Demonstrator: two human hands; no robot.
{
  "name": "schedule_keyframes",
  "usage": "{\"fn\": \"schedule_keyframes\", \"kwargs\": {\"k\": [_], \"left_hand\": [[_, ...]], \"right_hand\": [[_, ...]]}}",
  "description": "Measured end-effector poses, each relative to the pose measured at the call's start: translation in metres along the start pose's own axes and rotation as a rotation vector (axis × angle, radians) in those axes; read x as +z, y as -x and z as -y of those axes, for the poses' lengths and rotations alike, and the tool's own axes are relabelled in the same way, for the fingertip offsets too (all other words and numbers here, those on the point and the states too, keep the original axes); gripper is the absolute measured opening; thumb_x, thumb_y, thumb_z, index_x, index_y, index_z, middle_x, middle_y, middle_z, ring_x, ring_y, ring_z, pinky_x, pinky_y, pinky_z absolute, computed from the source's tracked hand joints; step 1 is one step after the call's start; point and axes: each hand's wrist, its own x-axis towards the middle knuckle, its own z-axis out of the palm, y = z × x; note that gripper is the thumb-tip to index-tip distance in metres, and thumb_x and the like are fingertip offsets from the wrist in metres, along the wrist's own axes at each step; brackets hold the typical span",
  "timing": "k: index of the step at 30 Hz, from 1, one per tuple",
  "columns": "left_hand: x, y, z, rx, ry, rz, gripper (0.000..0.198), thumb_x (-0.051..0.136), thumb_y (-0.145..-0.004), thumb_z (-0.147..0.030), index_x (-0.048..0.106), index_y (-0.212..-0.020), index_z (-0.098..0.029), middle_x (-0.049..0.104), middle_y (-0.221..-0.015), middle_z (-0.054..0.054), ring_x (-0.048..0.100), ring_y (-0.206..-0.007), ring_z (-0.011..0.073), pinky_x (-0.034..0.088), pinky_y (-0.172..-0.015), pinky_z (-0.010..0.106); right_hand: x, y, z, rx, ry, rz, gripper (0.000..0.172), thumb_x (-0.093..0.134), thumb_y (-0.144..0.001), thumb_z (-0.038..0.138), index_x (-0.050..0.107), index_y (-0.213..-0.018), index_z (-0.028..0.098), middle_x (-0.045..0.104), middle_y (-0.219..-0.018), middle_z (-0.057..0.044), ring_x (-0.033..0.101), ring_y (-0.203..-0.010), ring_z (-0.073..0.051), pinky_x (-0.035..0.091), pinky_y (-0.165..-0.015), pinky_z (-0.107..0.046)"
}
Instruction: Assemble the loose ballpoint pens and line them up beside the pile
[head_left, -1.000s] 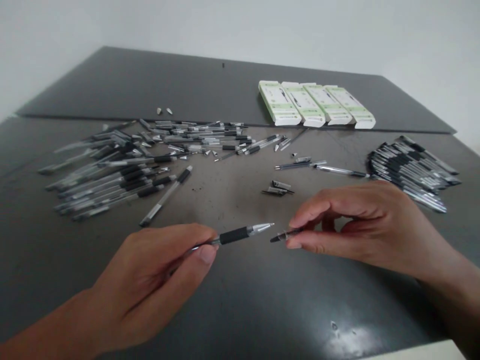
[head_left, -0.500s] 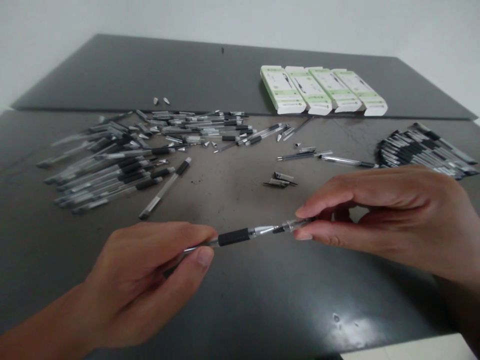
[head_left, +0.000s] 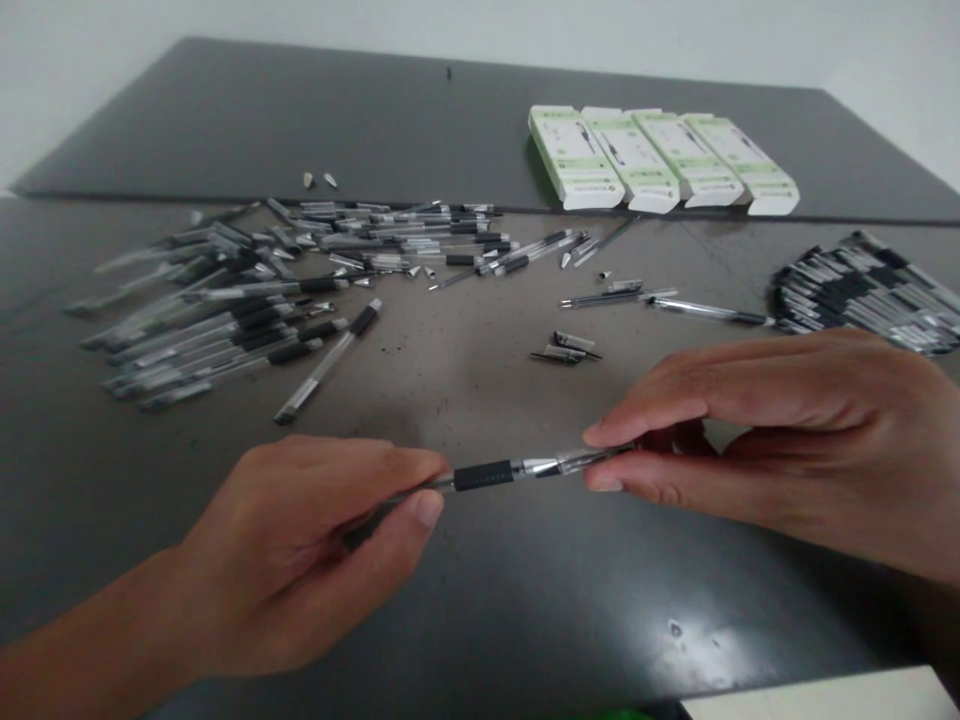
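My left hand [head_left: 330,550] pinches the clear barrel of a gel pen [head_left: 484,475] between thumb and forefinger. The pen has a black grip and a silver cone tip pointing right. Between thumb and fingertips, my right hand [head_left: 750,430] is closed on a clear pen cap [head_left: 577,462] with a dark clip. The cap's mouth is around the pen's tip, and the silver cone still shows in part. Just beyond the hands lie a few loose caps [head_left: 566,348] and a single pen [head_left: 330,358] without a cap.
A spread of pen bodies [head_left: 247,300] covers the table's left side. Thin refills [head_left: 600,298] and small cone tips [head_left: 604,274] lie mid-table. Assembled pens [head_left: 862,290] are heaped at the right. White-green boxes [head_left: 574,160] stand in a row on the raised dark board [head_left: 337,110].
The gap between pen and cap has closed: the pen tip has gone into the cap's mouth. My left hand has moved slightly right. The view has tilted a little downward.
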Motion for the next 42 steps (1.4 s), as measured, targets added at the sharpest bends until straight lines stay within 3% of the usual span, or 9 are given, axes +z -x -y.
{"fn": "schedule_keyframes", "kwargs": {"k": [6, 12, 21, 37, 39, 42], "left_hand": [[0.001, -0.001, -0.003, 0.019, -0.011, 0.004, 0.020, 0.056, -0.106, -0.024, 0.075, -0.111, -0.024, 0.077, -0.075, -0.002, 0.068, -0.055, 0.0127, 0.045, -0.051, 0.026], [0.003, -0.004, -0.002, 0.111, 0.002, 0.011, 0.015, 0.057, -0.107, -0.020, 0.071, -0.111, -0.021, 0.067, -0.067, -0.004, 0.060, -0.050, 0.0128, 0.042, -0.050, 0.027], [0.005, 0.001, 0.004, 0.153, -0.014, 0.052, 0.014, 0.049, -0.117, -0.026, 0.061, -0.123, -0.023, 0.078, -0.088, 0.000, 0.074, -0.068, 0.0167, 0.053, -0.062, 0.030], [0.006, -0.002, 0.006, 0.133, -0.005, 0.065, 0.018, 0.046, -0.118, -0.029, 0.062, -0.120, -0.022, 0.076, -0.084, -0.001, 0.073, -0.067, 0.0157, 0.053, -0.061, 0.026], [0.005, -0.003, 0.003, 0.113, 0.013, 0.058, 0.018, 0.046, -0.118, -0.028, 0.063, -0.117, -0.022, 0.075, -0.081, -0.002, 0.072, -0.066, 0.0142, 0.052, -0.058, 0.024], [0.006, -0.002, -0.004, 0.093, 0.043, 0.071, 0.025, 0.042, -0.118, -0.030, 0.063, -0.104, -0.024, 0.070, -0.074, -0.005, 0.069, -0.059, 0.0112, 0.050, -0.053, 0.020]], "right_hand": [[0.004, 0.002, 0.000, -0.004, 0.023, 0.014, 0.011, 0.091, -0.091, 0.036, 0.089, -0.098, 0.028, 0.084, -0.085, 0.003, 0.073, -0.063, -0.011, 0.054, -0.053, -0.024], [0.014, 0.002, -0.004, -0.012, -0.038, 0.047, 0.016, 0.092, -0.090, 0.039, 0.090, -0.102, 0.029, 0.086, -0.089, 0.001, 0.077, -0.068, -0.014, 0.058, -0.055, -0.026], [0.020, 0.003, -0.001, -0.009, -0.079, -0.019, 0.016, 0.092, -0.089, 0.035, 0.090, -0.105, 0.031, 0.088, -0.095, 0.001, 0.081, -0.078, -0.018, 0.065, -0.064, -0.029], [0.029, 0.001, -0.004, -0.006, -0.162, -0.043, 0.016, 0.093, -0.089, 0.031, 0.090, -0.104, 0.031, 0.088, -0.095, 0.000, 0.081, -0.079, -0.017, 0.063, -0.064, -0.027], [0.031, 0.001, -0.007, -0.004, -0.211, -0.060, 0.029, 0.098, -0.083, 0.033, 0.089, -0.111, 0.032, 0.087, -0.094, 0.001, 0.078, -0.076, -0.015, 0.061, -0.063, -0.025], [0.041, 0.002, -0.010, -0.069, -0.369, -0.029, 0.067, 0.102, -0.077, 0.030, 0.079, -0.139, 0.033, 0.086, -0.096, 0.004, 0.075, -0.074, -0.011, 0.062, -0.067, -0.021]]}}
